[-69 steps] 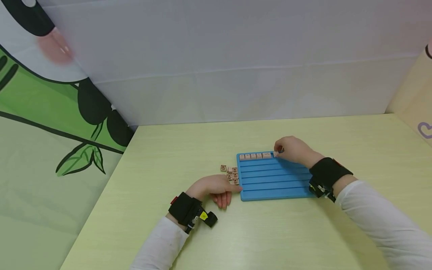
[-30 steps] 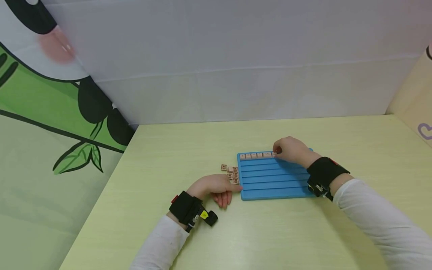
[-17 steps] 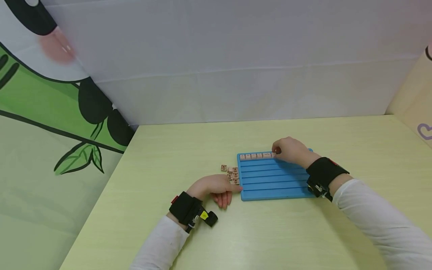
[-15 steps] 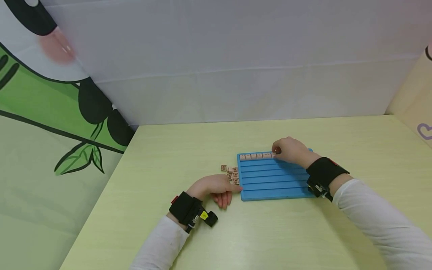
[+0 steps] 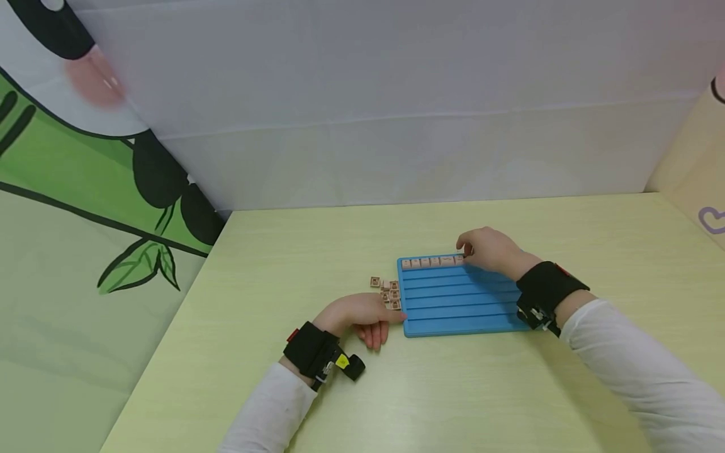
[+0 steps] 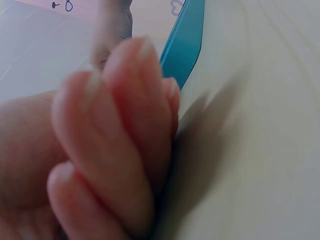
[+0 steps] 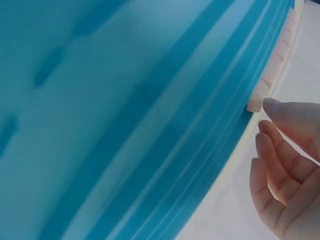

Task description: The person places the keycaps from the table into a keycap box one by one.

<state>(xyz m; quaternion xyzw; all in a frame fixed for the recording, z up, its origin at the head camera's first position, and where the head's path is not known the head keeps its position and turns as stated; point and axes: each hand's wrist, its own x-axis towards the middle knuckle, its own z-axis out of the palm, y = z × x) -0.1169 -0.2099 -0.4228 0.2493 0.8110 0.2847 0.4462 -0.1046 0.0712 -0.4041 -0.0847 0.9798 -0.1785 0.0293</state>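
**Blue board (image 5: 453, 302) carries tiles in its far groove**

Nearest, the left hand (image 5: 358, 311) lies low over the pale table (image 5: 442, 396) — fingers loosely bent around nothing, one digit against the board's left edge. Just past it, loose tiles (image 5: 394, 294) cluster beside that edge, one slightly apart. Farther back, a row of tiles (image 5: 425, 262) runs from the groove's left end. There the right hand (image 5: 491, 248) is relaxed, unclenched, its thumb tip at the end tile (image 7: 255, 100) — touching or not, I cannot tell.
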